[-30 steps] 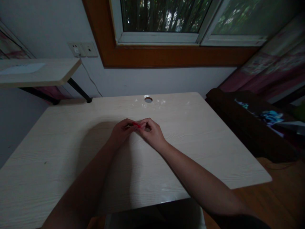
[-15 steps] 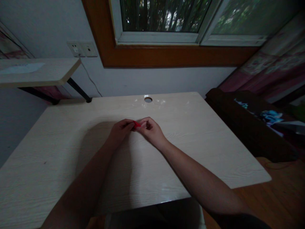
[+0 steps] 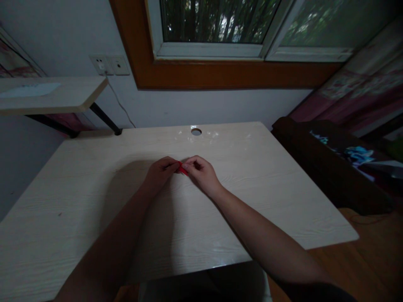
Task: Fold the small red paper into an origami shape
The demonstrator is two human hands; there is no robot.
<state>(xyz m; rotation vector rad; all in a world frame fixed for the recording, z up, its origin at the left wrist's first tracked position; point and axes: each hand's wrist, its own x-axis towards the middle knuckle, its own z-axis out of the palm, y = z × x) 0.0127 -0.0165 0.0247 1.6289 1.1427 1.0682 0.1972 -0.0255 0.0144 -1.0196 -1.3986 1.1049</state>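
Observation:
A small red piece [image 3: 182, 169], perhaps folded paper, is pinched between my two hands over the middle of the desk [image 3: 252, 209]. Its exact kind is too small to make out, and fingers cover much of it. My left hand [image 3: 160, 173] grips its left side between thumb and fingertips. On the other side, my right hand [image 3: 203, 173] is closed with thumb and fingers on the red piece. The tips of both hands nearly meet, and part of the red piece shows below them.
A raised shelf [image 3: 91, 90] on black legs stands at the back left with a paper sheet on it. Behind the desk are a cable hole [image 3: 196, 131], wall sockets [image 3: 108, 65] and a window. A dark brown piece of furniture [image 3: 327, 167] with cloth items stands at the right.
The red piece has turned, so its free end points down toward me below the fingers. My right thumb and fingers have shifted their pinch slightly; my left hand has barely moved.

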